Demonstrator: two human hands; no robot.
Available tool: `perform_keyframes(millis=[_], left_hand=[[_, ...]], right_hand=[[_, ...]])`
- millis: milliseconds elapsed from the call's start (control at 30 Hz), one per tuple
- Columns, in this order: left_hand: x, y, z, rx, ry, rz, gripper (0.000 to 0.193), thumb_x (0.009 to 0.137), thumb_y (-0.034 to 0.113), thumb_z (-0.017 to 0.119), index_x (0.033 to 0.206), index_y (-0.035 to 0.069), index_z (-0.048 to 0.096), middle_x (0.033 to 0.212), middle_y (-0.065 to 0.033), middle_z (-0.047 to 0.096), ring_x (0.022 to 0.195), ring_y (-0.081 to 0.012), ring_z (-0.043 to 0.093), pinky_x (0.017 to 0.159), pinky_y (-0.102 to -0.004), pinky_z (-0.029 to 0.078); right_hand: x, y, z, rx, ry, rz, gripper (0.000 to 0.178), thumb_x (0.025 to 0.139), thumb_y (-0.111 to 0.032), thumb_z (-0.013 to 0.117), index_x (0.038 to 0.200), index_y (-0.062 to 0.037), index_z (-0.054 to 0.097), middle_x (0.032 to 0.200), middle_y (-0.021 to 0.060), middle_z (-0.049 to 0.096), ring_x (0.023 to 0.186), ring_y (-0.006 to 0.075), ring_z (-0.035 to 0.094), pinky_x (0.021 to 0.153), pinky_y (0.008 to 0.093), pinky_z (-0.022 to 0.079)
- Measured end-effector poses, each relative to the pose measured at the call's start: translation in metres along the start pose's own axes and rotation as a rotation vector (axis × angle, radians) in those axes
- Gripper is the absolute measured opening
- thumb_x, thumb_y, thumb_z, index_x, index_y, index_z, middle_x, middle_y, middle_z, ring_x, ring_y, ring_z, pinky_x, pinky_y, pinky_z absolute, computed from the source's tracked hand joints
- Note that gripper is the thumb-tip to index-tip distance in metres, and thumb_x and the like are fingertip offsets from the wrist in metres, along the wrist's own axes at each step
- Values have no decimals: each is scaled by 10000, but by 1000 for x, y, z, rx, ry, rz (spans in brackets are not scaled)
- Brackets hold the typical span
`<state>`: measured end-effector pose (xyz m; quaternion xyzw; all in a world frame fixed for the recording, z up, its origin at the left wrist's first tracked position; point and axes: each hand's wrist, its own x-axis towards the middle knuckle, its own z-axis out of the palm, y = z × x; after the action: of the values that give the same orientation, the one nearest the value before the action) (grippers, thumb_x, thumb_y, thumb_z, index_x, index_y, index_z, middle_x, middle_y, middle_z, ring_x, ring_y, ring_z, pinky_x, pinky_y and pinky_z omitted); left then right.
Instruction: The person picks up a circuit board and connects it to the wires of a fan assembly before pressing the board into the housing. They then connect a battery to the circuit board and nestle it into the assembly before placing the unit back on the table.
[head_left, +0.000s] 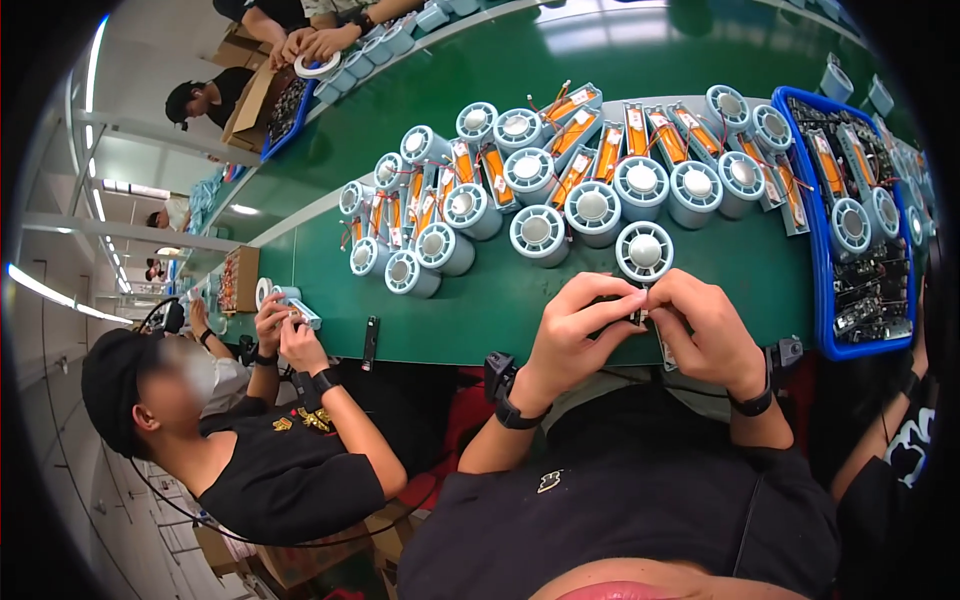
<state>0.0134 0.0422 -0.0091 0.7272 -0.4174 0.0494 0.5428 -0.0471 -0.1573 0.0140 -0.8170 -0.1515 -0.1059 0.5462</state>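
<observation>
Close to the table's front edge stands a light-blue fan-like unit (645, 250) with a round, vented head and a pale centre disc. Just below that head, my left hand (585, 325) and my right hand (708, 335) meet, thumbs and forefingers pinched together at the unit's handle. A small dark part (638, 316) shows between the fingertips; its kind is too small to tell. Most of the handle is hidden under my hands. Beyond them lie several similar units (592, 212), their opened handles showing orange battery packs (635, 130) and thin red wires.
To the right, a blue tray (822, 335) holds dark circuit parts and a few units. A black tool (371, 343) lies on the green table (480, 325). At left a co-worker (300, 440) handles a similar unit. Across the table are another person's hands (310, 45) and a cardboard box (250, 110).
</observation>
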Motion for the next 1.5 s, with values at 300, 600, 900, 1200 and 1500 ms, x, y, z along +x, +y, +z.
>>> perform_keyframes(millis=[300,600,900,1200,1500], left_hand=[[-4,4,0,-12,-2,36,422,696,-71,839,1095,38,759,1072,-103,703,959,-257,687,831,-358,567],[2,12,-2,103,35,-35,432,683,-96,840,1090,20,756,1061,-121,704,933,-245,699,795,-334,574],[1,-7,8,-19,57,-93,428,670,-109,850,1072,1,752,1037,-111,706,929,-223,697,802,-324,573],[9,6,12,162,181,127,333,701,-59,838,1010,31,756,982,-88,715,855,-253,682,720,-344,567],[5,19,20,262,199,161,358,683,-62,850,1016,31,758,993,-79,708,880,-254,683,738,-341,560]], right_hand=[[-3,3,-2,-22,-37,-46,113,851,54,660,934,0,606,815,142,631,680,333,643,599,383,493],[-1,9,8,-103,61,-48,135,858,47,666,982,0,647,819,152,669,713,342,677,610,373,512],[4,26,4,-119,71,-165,140,840,62,678,963,-5,675,824,132,703,672,319,681,573,365,511],[5,16,-1,34,117,-134,137,842,7,719,975,-22,735,717,114,700,579,230,691,521,314,501],[-21,1,14,227,187,136,94,891,40,707,983,56,720,673,70,704,565,87,669,500,220,486]])
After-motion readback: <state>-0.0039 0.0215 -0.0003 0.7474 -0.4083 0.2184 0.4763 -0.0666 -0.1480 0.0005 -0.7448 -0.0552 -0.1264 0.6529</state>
